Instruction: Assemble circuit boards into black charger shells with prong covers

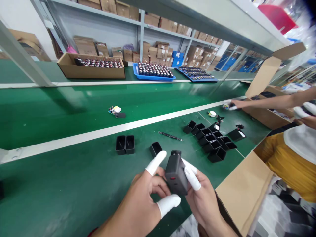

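Note:
My right hand, with white finger cots on, grips a black plastic charger case. A small red slot shows on the case's near end, and a dark piece sticks out at its far end. To the left of it is my left hand, its cotted thumb and index finger spread apart and its other fingers curled close to the case. Whether those touch it I cannot tell. Just beyond my hands an open black shell lies on the green bench. Two more shells stand side by side further left, and black tweezers lie behind.
Several open black shells cluster at the right. A circuit assembly lies beyond the white strip. At the back are a cardboard tray and blue trays. A co-worker's hand reaches in from the right, above a cardboard box.

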A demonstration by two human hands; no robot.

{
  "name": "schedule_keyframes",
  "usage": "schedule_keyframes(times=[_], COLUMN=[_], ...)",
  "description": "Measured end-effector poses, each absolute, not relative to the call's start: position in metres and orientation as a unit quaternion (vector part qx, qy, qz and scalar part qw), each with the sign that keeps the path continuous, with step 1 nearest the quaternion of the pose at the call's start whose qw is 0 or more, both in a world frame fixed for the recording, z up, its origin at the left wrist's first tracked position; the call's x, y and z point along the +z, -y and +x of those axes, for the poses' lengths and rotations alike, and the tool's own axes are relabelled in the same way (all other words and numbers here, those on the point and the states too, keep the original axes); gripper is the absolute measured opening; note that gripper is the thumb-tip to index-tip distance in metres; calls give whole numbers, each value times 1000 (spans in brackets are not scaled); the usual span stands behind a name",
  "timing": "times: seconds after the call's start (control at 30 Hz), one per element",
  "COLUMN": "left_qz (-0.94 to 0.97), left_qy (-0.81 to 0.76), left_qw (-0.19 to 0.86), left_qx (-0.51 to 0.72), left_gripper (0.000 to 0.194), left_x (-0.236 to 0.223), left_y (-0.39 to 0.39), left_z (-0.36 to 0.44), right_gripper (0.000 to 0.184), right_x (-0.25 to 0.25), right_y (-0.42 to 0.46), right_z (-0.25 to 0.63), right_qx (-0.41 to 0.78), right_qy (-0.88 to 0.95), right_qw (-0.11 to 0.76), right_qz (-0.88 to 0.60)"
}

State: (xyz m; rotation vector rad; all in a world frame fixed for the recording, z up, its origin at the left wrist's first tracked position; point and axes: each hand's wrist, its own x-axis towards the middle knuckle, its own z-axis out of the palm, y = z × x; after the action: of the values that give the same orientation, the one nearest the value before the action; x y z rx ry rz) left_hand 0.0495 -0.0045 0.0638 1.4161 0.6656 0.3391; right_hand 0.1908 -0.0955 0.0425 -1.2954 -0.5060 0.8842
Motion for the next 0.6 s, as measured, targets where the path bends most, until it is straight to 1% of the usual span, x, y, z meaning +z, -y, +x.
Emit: schedule_keyframes(times=[0.03,0.1,0.2,0.37,0.47,0.6], left_qz=[634,639,613,581,573,572], left_qy=[-301,-308,-305,-298,-282,-261], left_qw=[698,692,715,744,756,763], left_qx=[141,134,142,144,144,149], left_gripper=[83,74,75,78,79,70], left_x=[67,72,77,72,68,57], left_y=[4,2,0,1,1,-3], left_z=[52,59,67,68,68,71], right_gripper=[23,25,27,32,29,26], right_x=[45,50,54,54,53,50], right_y=[92,87,85,87,87,91], right_z=[189,186,184,186,189,193], right_qx=[443,487,484,517,518,488], right_qy=[158,77,38,60,76,118], right_qw=[697,720,738,714,720,724], right_qz=[-542,-488,-469,-469,-456,-473])
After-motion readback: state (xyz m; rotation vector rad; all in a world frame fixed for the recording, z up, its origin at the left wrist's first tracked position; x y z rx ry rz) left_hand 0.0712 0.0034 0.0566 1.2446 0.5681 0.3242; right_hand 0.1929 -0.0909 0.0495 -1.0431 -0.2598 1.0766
